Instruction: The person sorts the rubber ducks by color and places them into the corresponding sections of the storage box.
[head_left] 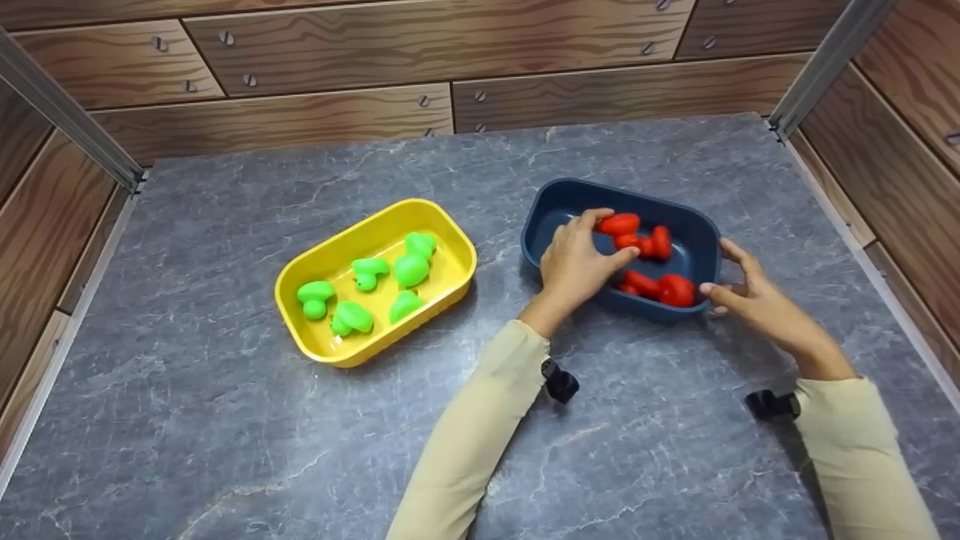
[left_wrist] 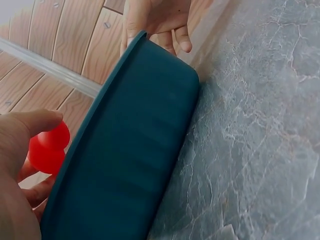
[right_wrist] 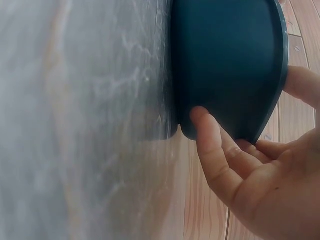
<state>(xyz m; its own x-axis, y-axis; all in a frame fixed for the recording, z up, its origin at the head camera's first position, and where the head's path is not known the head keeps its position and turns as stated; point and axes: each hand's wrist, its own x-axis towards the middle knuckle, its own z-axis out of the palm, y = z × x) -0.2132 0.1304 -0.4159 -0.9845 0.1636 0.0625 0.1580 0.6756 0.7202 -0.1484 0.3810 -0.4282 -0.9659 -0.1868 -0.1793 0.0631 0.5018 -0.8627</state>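
On the grey marble-patterned bench (head_left: 225,420), a yellow tray (head_left: 442,289) at the left holds five green toy pieces (head_left: 411,270). Right of it stands a dark blue tray (head_left: 555,199) with red toy pieces (head_left: 676,289). The left hand (head_left: 576,262) reaches inside, its grip pinching one red piece (head_left: 619,223). The right hand (head_left: 757,296) clasps the tray's right end, fingers curled around the wall.

A grey marbled desk (head_left: 225,420) carries a yellow tray (head_left: 448,283) left of its middle and a dark blue tray (head_left: 697,259) nearer its right edge, well apart.
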